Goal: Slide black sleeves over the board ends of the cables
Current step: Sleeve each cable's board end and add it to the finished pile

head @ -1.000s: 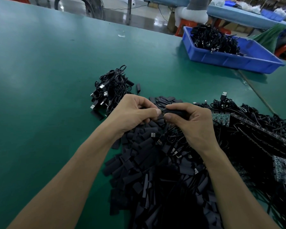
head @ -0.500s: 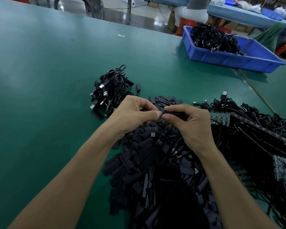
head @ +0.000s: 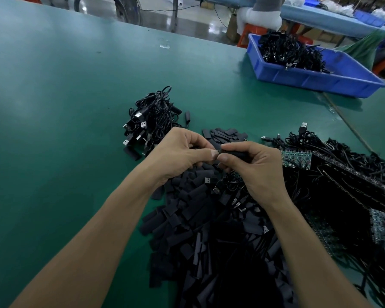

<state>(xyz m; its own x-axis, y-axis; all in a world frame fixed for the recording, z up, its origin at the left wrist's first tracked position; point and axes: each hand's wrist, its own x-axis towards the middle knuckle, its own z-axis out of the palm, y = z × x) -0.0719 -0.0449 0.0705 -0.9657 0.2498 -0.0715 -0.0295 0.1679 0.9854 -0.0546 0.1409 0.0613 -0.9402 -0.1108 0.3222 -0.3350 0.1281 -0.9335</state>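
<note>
My two hands meet above a big heap of flat black sleeves [head: 200, 218] on the green table. My right hand [head: 251, 167] curls round a black sleeve [head: 236, 154] that lies crosswise in its fingers. My left hand [head: 182, 154] pinches at the sleeve's left end with thumb and fingertips; what it pinches is hidden, so I cannot tell if it is the cable's board end. To the right lies a tangle of black USB cables with green circuit boards [head: 296, 157].
A small pile of coiled black cables [head: 151, 123] with USB plugs lies just beyond my left hand. A blue bin [head: 316, 78] holding more black cables stands at the far right. Bare green table [head: 53, 130] stretches to the left.
My hands have drawn slightly closer together, thumbs now touching at the sleeve's left end. The piles have not moved.
</note>
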